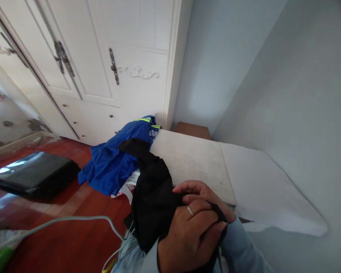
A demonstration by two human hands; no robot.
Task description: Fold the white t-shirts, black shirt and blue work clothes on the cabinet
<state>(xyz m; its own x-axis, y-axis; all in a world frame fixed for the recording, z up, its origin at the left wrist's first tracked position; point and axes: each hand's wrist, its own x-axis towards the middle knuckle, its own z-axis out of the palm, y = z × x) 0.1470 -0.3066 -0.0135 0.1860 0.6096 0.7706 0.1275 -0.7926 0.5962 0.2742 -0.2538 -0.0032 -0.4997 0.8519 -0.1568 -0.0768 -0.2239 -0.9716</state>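
Observation:
A piece of black cloth lies bunched over my lap and stretches up toward the blue garment. My left hand, with a ring on one finger, is closed round a gathered part of this cloth, thumb pressed against the fingers. Just behind it, my right hand has its bent fingers on the same cloth, partly covered by the left hand. A fold of black fabric shows between the two hands. Whether anything small is pinched there is hidden.
A blue garment with yellow-green trim hangs over the edge of a white board-like surface. White cabinets stand ahead. On the red floor sits a black ribbed case. A pale cable runs toward my lap.

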